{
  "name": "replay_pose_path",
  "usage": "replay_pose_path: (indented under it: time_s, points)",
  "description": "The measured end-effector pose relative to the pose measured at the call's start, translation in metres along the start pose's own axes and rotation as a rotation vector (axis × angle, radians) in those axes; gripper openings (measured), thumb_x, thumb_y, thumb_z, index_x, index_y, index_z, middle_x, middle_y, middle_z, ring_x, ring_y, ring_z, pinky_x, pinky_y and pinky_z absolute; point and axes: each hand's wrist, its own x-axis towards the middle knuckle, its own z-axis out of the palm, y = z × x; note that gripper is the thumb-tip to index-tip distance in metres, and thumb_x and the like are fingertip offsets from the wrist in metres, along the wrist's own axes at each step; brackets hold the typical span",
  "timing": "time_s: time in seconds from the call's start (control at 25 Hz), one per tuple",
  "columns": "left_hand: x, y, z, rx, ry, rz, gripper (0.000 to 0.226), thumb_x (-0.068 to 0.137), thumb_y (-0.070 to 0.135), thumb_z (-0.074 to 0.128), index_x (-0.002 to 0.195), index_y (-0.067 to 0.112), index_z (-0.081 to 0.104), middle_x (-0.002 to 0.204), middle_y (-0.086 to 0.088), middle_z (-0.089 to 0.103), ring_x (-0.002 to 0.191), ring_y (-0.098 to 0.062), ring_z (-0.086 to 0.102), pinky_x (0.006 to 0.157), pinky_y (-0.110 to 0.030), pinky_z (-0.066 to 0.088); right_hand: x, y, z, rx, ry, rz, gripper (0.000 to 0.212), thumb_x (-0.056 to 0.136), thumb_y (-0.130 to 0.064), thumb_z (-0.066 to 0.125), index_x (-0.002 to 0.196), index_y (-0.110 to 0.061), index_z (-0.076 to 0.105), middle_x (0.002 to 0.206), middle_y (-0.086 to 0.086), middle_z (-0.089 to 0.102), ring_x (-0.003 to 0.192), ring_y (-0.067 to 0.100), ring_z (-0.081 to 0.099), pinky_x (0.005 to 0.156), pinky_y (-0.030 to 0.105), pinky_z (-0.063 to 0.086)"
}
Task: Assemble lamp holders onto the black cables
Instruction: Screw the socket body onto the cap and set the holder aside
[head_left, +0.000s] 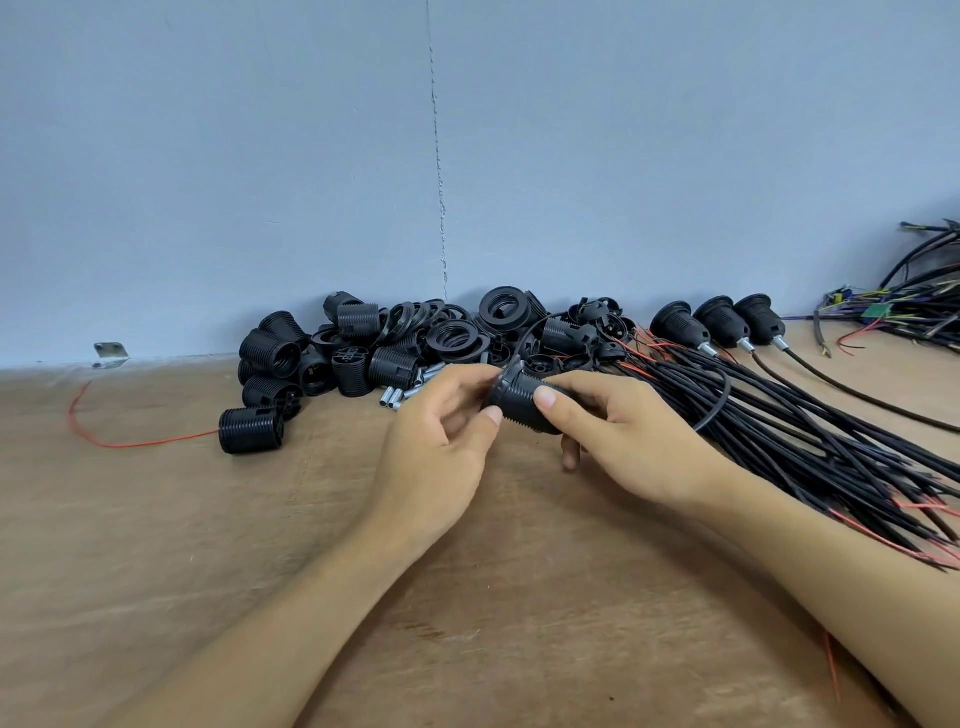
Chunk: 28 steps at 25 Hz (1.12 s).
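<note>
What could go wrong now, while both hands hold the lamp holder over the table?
1. The ring at the end of the lamp holder, pinched by the left hand, may go on crooked and perhaps jam.
2. The looped cable behind the right hand could snag on the cable bundle beside it.
3. The small metal tubes lie loose near the left hand; a knock might roll them away.

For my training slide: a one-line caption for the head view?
Both hands, left and right, hold a black lamp holder between loose parts and cables.
</note>
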Motion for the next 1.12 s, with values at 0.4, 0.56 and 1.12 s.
replay_pose_path:
  time_s: [0.4,0.56,1.12]
  points:
    - [-0.0025,-0.0011,0.0036,0.056,0.071,-0.043,0.018,0.095,0.016,0.069,0.089,0.032,0.065,0.096,0.018,0.077,0.096,0.001,0.071,0.086,-0.022,0.052,-0.0002,-0.0023,0.0009,0.001,0.023,-0.006,0.025,0.1,-0.049,0.051,0.108,-0.034,0.069,0.061,0.004,0.067,0.062,0.01,0.066,0.062,0.012,0.042]
    - [-0.0023,-0.0024,0.0027,0.042,0.071,-0.064,0.015,0.093,0.014,0.072,0.089,0.027,0.065,0.095,0.014,0.077,0.093,0.001,0.071,0.081,-0.014,0.049,0.0001,-0.0024,0.0017,0.007,0.026,-0.004,0.027,0.1,-0.054,0.049,0.105,-0.038,0.069,0.066,0.004,0.069,0.062,0.01,0.066,0.067,0.019,0.047]
    - [-0.0044,-0.0024,0.0015,0.127,0.041,0.045,0.031,0.092,0.005,0.07,0.091,0.036,0.064,0.096,0.02,0.077,0.097,0.001,0.071,0.088,-0.016,0.052,-0.0002,-0.0097,-0.0077,-0.11,0.022,-0.051,0.027,0.1,-0.047,0.052,0.099,-0.028,0.071,0.057,-0.019,0.06,0.054,-0.001,0.056,0.06,0.014,0.043]
